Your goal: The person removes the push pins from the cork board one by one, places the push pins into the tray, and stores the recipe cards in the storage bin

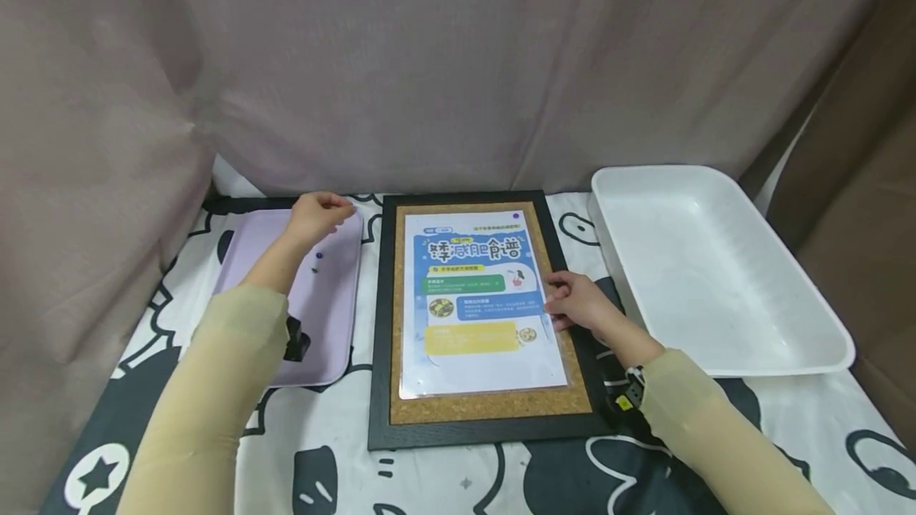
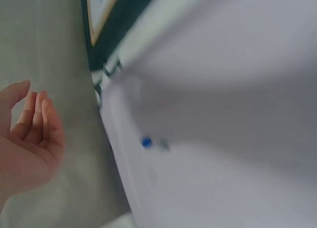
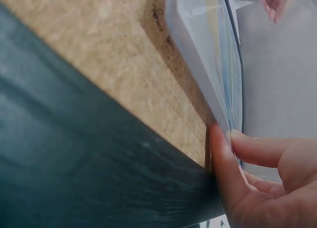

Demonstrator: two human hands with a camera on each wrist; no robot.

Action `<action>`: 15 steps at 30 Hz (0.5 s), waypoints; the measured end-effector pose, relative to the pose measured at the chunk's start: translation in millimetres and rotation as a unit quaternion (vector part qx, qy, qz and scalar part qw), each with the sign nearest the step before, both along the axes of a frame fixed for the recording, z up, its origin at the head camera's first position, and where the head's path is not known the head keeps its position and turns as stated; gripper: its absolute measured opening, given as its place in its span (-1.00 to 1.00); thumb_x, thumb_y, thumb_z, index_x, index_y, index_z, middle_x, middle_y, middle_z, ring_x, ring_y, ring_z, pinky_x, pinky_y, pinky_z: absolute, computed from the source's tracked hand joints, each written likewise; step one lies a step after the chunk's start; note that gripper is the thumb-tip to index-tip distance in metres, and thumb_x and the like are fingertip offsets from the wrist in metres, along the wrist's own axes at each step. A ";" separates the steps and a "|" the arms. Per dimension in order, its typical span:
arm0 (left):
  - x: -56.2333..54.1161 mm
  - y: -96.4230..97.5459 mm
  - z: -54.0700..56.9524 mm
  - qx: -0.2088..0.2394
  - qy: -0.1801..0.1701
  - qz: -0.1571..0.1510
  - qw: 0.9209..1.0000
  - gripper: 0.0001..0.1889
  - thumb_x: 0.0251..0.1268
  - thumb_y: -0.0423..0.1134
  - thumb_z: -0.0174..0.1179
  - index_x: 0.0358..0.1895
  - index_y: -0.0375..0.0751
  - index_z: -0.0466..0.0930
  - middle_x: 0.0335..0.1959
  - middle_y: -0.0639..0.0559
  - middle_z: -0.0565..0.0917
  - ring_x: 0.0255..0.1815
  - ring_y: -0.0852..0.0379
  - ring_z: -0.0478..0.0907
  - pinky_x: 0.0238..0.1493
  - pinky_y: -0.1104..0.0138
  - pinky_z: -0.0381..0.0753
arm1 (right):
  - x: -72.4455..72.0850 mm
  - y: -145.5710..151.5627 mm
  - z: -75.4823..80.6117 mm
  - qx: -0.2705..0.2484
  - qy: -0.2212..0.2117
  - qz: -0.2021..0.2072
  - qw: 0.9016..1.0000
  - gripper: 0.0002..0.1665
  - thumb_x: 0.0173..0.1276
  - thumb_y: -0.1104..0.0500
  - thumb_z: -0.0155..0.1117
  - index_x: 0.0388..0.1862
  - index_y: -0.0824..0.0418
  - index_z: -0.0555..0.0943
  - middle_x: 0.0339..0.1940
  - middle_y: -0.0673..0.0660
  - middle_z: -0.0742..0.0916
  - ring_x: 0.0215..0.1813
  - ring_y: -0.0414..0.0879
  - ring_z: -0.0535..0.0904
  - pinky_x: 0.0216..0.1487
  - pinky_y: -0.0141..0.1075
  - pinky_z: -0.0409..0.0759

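A laminated poster (image 1: 472, 376) with blue, green and yellow panels lies on a cork board (image 1: 494, 405) in a black frame. At its right edge my right hand (image 1: 578, 302) pinches the sheet between thumb and fingers; the right wrist view shows that edge (image 3: 200, 65) lifted off the cork. A purple pushpin (image 1: 516, 215) marks the poster's top right corner. My left hand (image 1: 315, 214) hovers over the far right corner of a lilac tray (image 1: 332, 324), fingers loosely bent, nothing seen in them. On the tray lie a blue pushpin (image 2: 146, 142) and a small green one (image 2: 164, 145).
A deep white tub (image 1: 723, 276) stands to the right of the board. A small black object (image 1: 296, 340) lies on the lilac tray beside my left sleeve. Grey curtain (image 1: 401, 62) hangs behind the patterned cloth (image 1: 422, 483).
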State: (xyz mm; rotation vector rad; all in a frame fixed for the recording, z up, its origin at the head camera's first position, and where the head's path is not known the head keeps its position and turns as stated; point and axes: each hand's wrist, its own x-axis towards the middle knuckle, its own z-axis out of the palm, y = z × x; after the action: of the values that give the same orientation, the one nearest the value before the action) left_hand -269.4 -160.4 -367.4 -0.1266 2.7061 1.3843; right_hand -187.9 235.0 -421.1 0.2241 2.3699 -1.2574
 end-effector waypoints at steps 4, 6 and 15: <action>-12.2 26.1 6.8 0.020 -0.009 -0.008 1.000 -0.65 0.32 -0.13 0.09 0.01 -0.33 0.53 -0.08 -0.15 0.56 -0.14 0.06 0.47 -0.10 0.32 0.53 | -0.2 0.0 0.8 -0.002 0.002 0.001 1.000 -0.28 0.27 0.37 0.14 0.38 0.41 0.14 -0.31 0.18 0.57 -0.50 -0.19 0.59 -0.42 -0.33 0.64; -16.9 39.1 9.2 0.025 -0.013 -0.012 1.000 -0.65 0.32 -0.12 0.10 0.00 -0.32 0.53 -0.09 -0.14 0.56 -0.11 0.02 0.48 -0.05 0.28 0.53 | 0.0 0.5 1.0 -0.001 0.001 -0.001 1.000 -0.28 0.27 0.38 0.14 0.38 0.41 0.14 -0.32 0.17 0.56 -0.51 -0.19 0.59 -0.43 -0.33 0.63; -27.1 87.4 10.0 0.049 -0.010 -0.037 0.998 -0.67 0.28 -0.16 0.15 -0.04 -0.36 0.56 -0.19 -0.12 0.58 -0.19 0.00 0.52 -0.24 0.37 0.49 | -0.7 -0.4 -1.8 0.001 0.007 -0.011 1.000 -0.28 0.23 0.39 0.18 0.36 0.41 0.18 -0.39 0.11 0.53 -0.54 -0.21 0.55 -0.48 -0.35 0.61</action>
State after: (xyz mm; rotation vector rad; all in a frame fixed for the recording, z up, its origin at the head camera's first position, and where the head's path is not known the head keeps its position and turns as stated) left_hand -296.5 -73.0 -357.4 -0.0328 2.5927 1.4818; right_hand -188.6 234.6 -422.9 0.2436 2.3861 -1.2718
